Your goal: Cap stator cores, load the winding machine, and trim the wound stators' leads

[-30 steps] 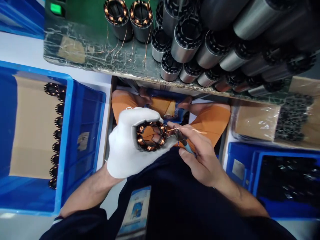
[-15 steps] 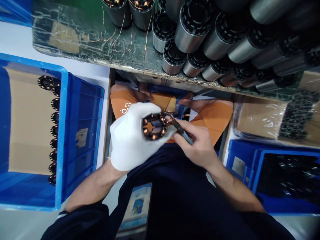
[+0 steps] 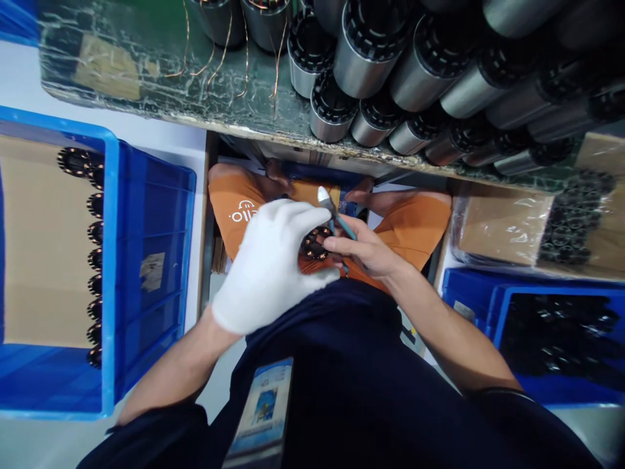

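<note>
The white-gloved left hand [image 3: 273, 267] grasps a black, copper-wound ring [image 3: 315, 246]; the bare right hand [image 3: 374, 251] clenches blue-handled metal pliers [image 3: 346, 227] beside gloved fingertips. Coils look wound; any leftover wire ends are hidden.

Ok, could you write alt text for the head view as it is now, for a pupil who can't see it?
A white-gloved left hand holds a copper-wound part, while the bare right hand, gripping pliers, is at its edge. Ahead, metal cylinders crowd a bench; blue crates stand at both sides.
</note>
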{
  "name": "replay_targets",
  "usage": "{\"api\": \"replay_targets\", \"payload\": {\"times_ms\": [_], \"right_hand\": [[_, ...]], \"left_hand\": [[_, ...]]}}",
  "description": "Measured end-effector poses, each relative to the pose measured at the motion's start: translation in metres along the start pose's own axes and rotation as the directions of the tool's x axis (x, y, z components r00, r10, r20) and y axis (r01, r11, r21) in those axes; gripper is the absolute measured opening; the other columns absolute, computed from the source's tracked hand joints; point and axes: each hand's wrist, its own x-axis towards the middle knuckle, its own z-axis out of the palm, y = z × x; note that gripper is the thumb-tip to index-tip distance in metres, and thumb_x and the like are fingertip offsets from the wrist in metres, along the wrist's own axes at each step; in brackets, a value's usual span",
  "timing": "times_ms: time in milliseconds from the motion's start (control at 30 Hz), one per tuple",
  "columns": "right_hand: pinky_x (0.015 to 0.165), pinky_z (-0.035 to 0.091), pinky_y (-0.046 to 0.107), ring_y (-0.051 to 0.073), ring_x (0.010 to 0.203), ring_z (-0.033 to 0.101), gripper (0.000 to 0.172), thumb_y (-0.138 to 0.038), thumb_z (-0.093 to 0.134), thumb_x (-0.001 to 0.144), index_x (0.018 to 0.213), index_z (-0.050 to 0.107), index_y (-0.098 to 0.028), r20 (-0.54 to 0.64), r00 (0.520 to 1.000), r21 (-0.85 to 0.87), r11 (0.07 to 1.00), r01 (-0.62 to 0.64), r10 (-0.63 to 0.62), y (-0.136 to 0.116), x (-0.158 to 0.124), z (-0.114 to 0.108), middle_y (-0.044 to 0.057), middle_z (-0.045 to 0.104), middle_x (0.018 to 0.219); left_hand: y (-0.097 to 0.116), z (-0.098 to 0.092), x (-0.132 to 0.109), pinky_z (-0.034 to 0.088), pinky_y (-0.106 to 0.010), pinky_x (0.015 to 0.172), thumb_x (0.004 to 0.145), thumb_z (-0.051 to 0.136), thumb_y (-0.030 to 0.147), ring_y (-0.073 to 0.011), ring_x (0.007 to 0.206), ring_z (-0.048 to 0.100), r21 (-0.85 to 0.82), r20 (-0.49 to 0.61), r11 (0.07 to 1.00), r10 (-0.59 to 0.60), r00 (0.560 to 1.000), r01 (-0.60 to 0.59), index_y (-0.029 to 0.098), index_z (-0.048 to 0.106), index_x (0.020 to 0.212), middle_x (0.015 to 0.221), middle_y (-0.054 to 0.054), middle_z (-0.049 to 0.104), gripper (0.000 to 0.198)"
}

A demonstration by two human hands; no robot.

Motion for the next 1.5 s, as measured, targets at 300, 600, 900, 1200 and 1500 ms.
{"api": "replay_targets", "payload": {"times_ms": [300, 600, 900, 1200, 1500], "right_hand": [[0.097, 0.068, 0.046, 0.026, 0.1, 0.079, 0.056, -0.047, 0.106, 0.081, 0.122, 0.073, -0.028, -0.007, 0.896, -0.286, 0.859, 0.424, -0.445, -0.023, -0.041, 0.006, 0.011, 0.08, 0.139], [0.102, 0.066, 0.041, 0.028, 0.124, 0.073, 0.069, -0.011, 0.066, 0.099, 0.166, 0.064, -0.03, 0.331, 0.838, -0.814, 0.317, 0.486, -0.435, -0.087, -0.09, -0.007, 0.012, 0.069, 0.14], [0.072, 0.052, 0.035, 0.021, 0.077, 0.063, 0.068, -0.012, 0.061, 0.104, 0.171, 0.06, -0.025, 0.401, 0.875, -0.901, 0.055, 0.43, -0.273, -0.095, -0.108, -0.014, 0.001, 0.062, 0.092], [0.078, 0.055, 0.04, 0.027, 0.096, 0.065, 0.067, -0.015, 0.065, 0.103, 0.17, 0.063, -0.021, 0.35, 0.888, -0.917, 0.085, 0.39, -0.3, -0.088, -0.1, -0.01, 0.01, 0.063, 0.114], [0.072, 0.049, 0.036, 0.022, 0.079, 0.062, 0.064, -0.015, 0.062, 0.106, 0.169, 0.064, -0.025, 0.333, 0.882, -0.932, 0.021, 0.361, -0.334, -0.091, -0.103, -0.008, 0.003, 0.066, 0.096]], "left_hand": [[-0.005, -0.001, 0.0, 0.073, -0.053, 0.104, 0.077, 0.098, 0.027, -0.0368, 0.115, 0.086, -0.687, 0.532, 0.502, -0.143, 0.834, 0.525, 0.025, 0.08, 0.127, 0.123, -0.009, 0.086, 0.053], [0.019, -0.002, 0.017, 0.069, -0.033, 0.087, 0.082, 0.096, 0.019, -0.0228, 0.098, 0.082, -0.733, 0.416, 0.522, -0.163, 0.895, 0.436, 0.024, 0.077, 0.117, 0.109, -0.002, 0.082, 0.04], [0.031, -0.003, 0.025, 0.056, -0.025, 0.074, 0.087, 0.093, 0.026, -0.0138, 0.082, 0.069, -0.605, 0.556, 0.579, -0.185, 0.81, 0.547, 0.019, 0.07, 0.107, 0.095, 0.003, 0.072, 0.031], [0.028, 0.018, 0.024, 0.051, -0.03, 0.07, 0.08, 0.089, 0.025, -0.0155, 0.076, 0.066, -0.466, 0.419, 0.741, -0.296, 0.858, 0.483, 0.024, 0.058, 0.096, 0.088, 0.004, 0.07, 0.035], [0.039, 0.019, 0.032, 0.05, -0.033, 0.065, 0.081, 0.085, 0.028, -0.0167, 0.069, 0.065, -0.331, 0.432, 0.842, -0.265, 0.862, 0.425, 0.026, 0.053, 0.09, 0.081, 0.002, 0.071, 0.033]]}}
